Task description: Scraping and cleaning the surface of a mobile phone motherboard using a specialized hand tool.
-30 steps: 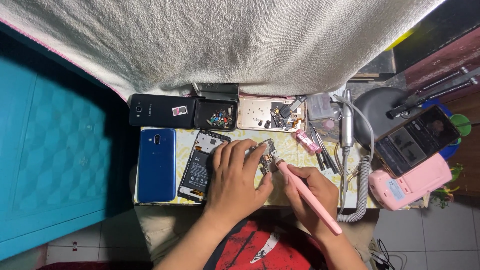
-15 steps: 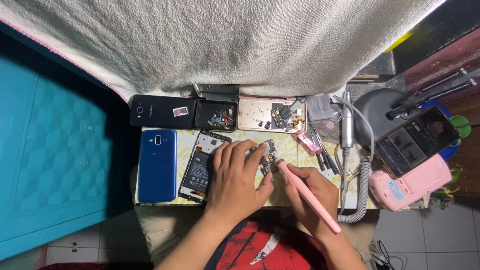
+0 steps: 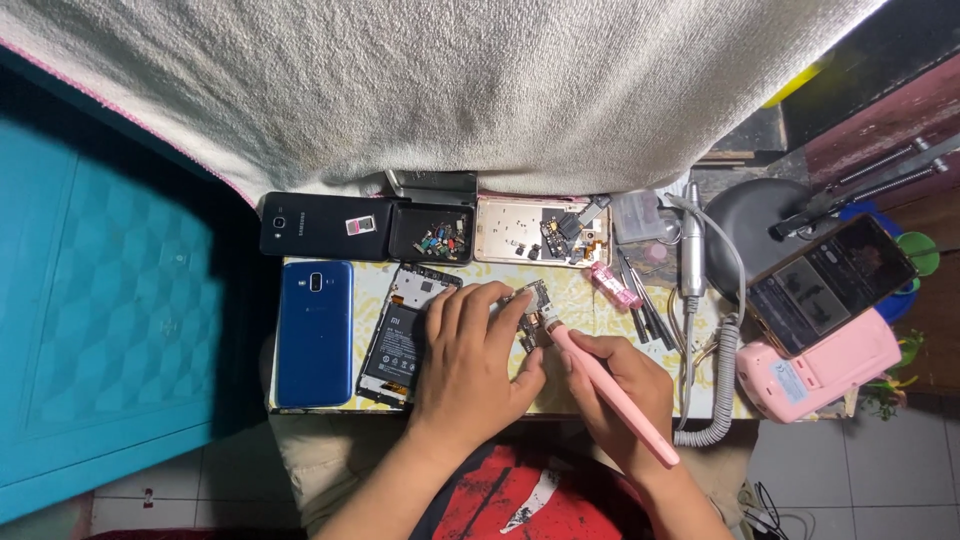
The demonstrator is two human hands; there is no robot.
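Pressing down a small circuit board (image 3: 530,305), the left hand (image 3: 470,365) lies flat; the right hand (image 3: 615,390) grips a pink pen tool (image 3: 610,392), blue phone (image 3: 315,332) at nine o'clock.

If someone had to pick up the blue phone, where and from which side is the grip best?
Grip the blue phone across its long edges near mid-length, coming from above. It lies flat and uncovered; its left edge is free, while the opened phone lies close on its right.

Circuit board (image 3: 530,305) between opened phone (image 3: 400,335) on left, tweezers (image 3: 640,310) on right, parts tray (image 3: 432,233) behind
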